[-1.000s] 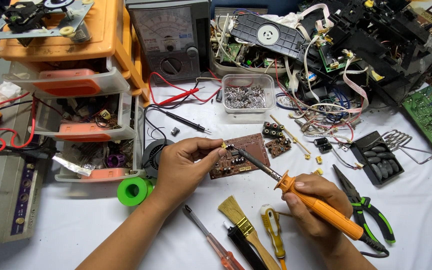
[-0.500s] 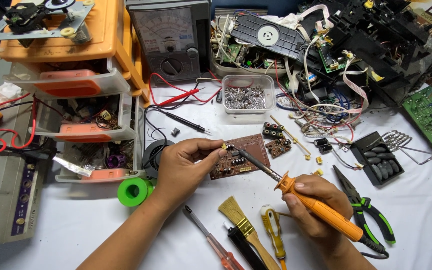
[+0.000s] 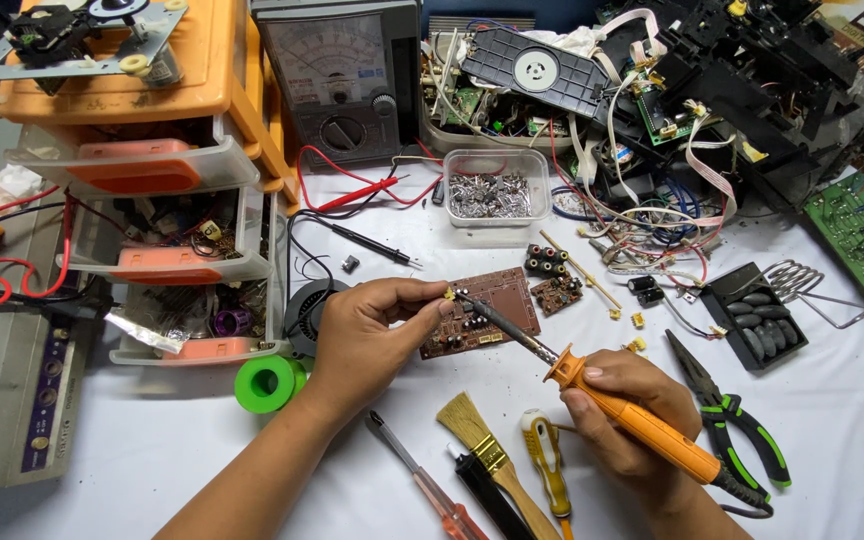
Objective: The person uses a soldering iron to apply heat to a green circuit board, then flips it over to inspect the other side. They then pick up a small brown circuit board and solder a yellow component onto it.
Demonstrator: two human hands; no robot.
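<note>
White cloth covers the table, crowded with electronics scrap and tools. Near its middle lies a small brown circuit board, flat, tilted a little, with dark components clustered along its left edge. The left hand has its grip pinched shut, thumb and forefinger holding a tiny yellowish part at the board's upper left corner. The right hand is clenched around the orange handle of a soldering iron, whose dark shaft slants up and left so the tip meets the board just beside the pinched part.

Just beside the board on the right sit a smaller brown board and a black connector block. Below the hands lie a red-handled screwdriver, a brush and a yellow-handled screwdriver, close together. Green-handled pliers lie right of the right hand. A green tape roll sits left of the left wrist, against an orange drawer unit. A clear tub of metal bits and an analog meter stand behind. Bare cloth remains only at the lower left and far right.
</note>
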